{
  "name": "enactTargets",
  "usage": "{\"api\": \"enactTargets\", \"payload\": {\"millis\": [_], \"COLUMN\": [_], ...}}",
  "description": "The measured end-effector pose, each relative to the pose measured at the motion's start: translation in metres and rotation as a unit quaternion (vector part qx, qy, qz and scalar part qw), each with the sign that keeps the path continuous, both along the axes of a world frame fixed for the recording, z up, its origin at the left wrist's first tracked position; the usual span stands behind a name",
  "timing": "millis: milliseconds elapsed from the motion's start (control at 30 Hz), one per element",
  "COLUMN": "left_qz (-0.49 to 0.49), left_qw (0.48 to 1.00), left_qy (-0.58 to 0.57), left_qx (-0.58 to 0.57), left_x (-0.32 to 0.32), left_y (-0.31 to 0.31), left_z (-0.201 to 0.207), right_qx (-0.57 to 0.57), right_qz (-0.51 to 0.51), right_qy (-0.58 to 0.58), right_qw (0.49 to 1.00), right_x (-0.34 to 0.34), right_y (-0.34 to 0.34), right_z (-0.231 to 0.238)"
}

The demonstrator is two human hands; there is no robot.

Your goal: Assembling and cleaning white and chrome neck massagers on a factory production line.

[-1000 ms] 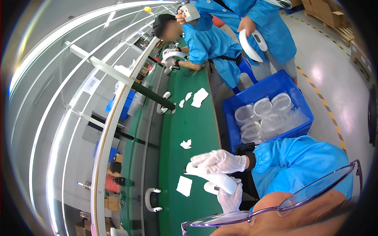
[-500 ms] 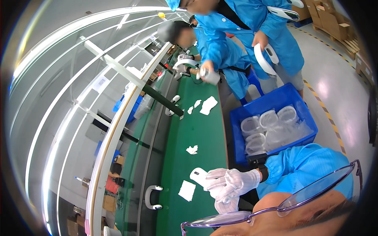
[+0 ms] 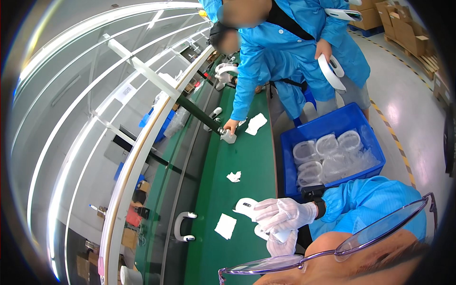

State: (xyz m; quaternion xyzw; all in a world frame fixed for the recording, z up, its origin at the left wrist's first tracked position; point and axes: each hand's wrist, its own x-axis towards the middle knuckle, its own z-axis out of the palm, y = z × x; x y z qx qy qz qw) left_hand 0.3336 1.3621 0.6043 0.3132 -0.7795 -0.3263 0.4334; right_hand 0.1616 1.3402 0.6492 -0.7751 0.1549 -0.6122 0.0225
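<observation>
Between my hands is a white curved plastic device with a small dark oval on its end, held just over the near edge of the green bench. My right hand, in a striped white glove, lies over its middle with the fingers closed around it. Below, my left hand, gloved alike, grips the other end from beneath; the right hand and the glasses partly hide it. A folded white cloth lies beside the device. Farther left on the bench rests another white C-shaped device.
A blue crate of plastic-wrapped round pieces stands right of the bench. Ahead, a standing co-worker's hand holds a small translucent container at the green bench. Crumpled white wipes lie there too. A metal frame runs along the left.
The co-worker's hand has brought the container down and left onto the bench. My hands have shifted slightly on the device, and more of its lower end shows between them.
</observation>
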Motion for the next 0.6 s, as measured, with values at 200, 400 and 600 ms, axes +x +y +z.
{"api": "enactTargets", "payload": {"millis": [200,400,600], "left_qz": [-0.004,-0.009,-0.007], "left_qw": [1.0,0.999,0.999], "left_qy": [0.017,0.012,0.002], "left_qx": [0.01,0.032,0.037], "left_x": [-0.004,-0.002,0.001], "left_y": [0.005,0.006,0.005], "left_z": [0.0,-0.004,-0.008], "right_qx": [0.05,0.043,-0.004], "right_qz": [0.022,0.068,0.05], "right_qy": [0.007,0.028,0.053], "right_qw": [0.999,0.996,0.997], "right_x": [-0.002,0.002,0.008], "right_y": [0.0,0.01,0.014], "right_z": [-0.003,-0.002,-0.001]}}
